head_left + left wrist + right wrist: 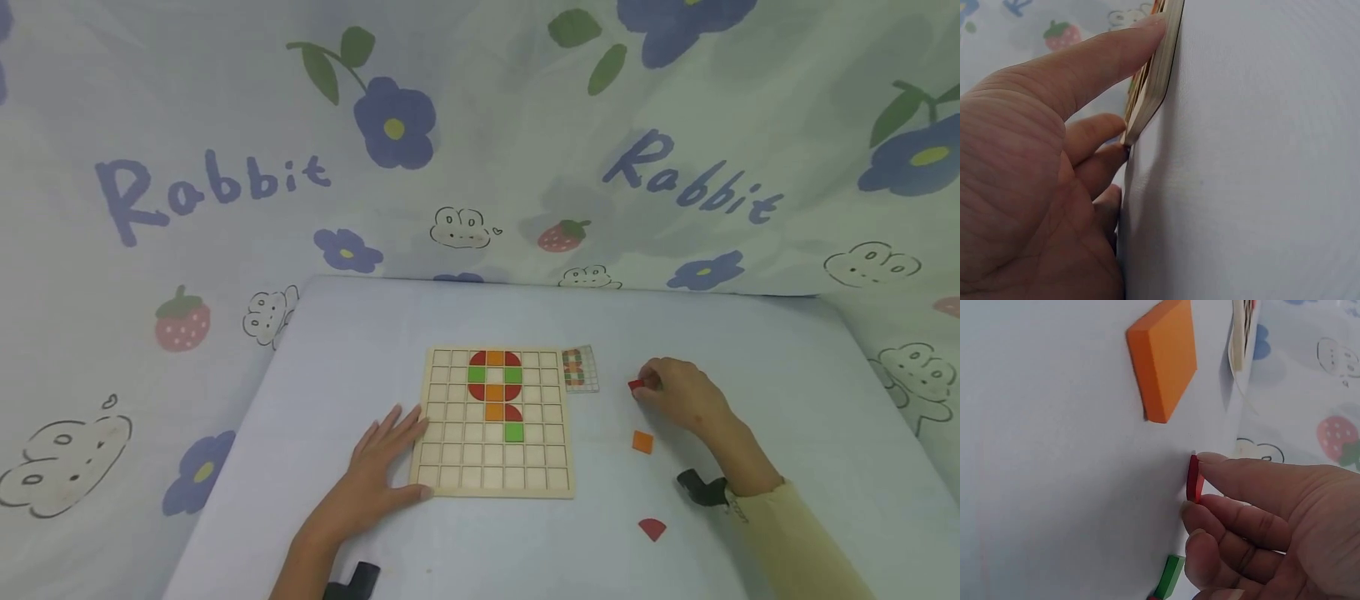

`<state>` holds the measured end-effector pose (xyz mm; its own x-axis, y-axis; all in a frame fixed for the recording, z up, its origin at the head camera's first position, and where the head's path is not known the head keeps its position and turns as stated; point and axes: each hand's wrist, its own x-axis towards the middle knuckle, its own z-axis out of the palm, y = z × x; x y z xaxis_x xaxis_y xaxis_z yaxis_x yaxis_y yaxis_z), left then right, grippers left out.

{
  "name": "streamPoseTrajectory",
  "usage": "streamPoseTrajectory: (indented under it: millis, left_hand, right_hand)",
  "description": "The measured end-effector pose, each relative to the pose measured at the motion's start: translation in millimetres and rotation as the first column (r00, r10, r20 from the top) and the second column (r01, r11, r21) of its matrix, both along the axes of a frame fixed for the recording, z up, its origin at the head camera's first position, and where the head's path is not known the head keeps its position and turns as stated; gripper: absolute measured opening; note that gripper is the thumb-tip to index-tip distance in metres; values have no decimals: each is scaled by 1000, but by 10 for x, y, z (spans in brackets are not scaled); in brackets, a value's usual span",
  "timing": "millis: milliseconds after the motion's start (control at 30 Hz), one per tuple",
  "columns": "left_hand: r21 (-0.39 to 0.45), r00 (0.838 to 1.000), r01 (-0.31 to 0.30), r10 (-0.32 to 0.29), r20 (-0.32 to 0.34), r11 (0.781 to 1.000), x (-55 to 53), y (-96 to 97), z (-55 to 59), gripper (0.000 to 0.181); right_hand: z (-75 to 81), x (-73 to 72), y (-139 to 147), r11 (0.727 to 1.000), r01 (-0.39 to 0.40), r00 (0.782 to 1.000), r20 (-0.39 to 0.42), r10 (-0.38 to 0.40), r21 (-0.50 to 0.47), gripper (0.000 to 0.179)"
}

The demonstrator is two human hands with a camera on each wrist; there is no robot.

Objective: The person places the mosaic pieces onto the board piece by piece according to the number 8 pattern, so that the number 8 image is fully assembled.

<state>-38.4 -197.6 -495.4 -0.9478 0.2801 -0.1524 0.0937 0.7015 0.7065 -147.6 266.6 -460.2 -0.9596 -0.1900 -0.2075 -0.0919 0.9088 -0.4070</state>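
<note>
My left hand (pixel 382 471) rests at the lower left of a wooden grid board (pixel 452 477), its spread fingers on the left edge and its thumb by the bottom corner. In the left wrist view the thumb (pixel 1110 56) touches the board's edge. Red quarter-circle, orange square and green square tiles fill several cells in the board's upper middle. Right of the board, my right hand (pixel 682 396) pinches a small red tile (pixel 1195 478) between thumb and fingers, at the table surface. Its full shape is partly covered by the fingers.
A small pattern card (pixel 581 369) lies against the board's upper right. An orange square tile (pixel 642 442) and a red quarter-circle tile (pixel 652 528) lie nearer me. Close to my right fingers is a green tile (pixel 1170 577), hidden in the head view.
</note>
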Motion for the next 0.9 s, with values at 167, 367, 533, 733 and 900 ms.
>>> streamPoseTrajectory:
  millis: [167,367,533,733,900]
  left_hand:
    - [21,1000,5,-5,-10,1000,3,-1,8,97]
    - [26,1000,12,-11,-17,1000,1,1,11,97]
    - [30,999,18,-17,-26,999,-10,-4,-6,96]
    - [14,1000,12,-12,-16,1000,-11,-2,-15,98]
    - [15,1000,3,-3,-22,1000,-7,1,-12,98]
  right_hand:
    - [-13,-13,12,999,35,999,34,-34,-39,28]
    - [-29,4,49,992,94,994,66,-89,-79,29]
    - [-33,37,75,987,122,990,76,-114,-102,29]
    - [-38,66,90,984,129,991,45,-125,-122,21]
    - [-17,103,99,980,135,991,32,-131,-144,16]
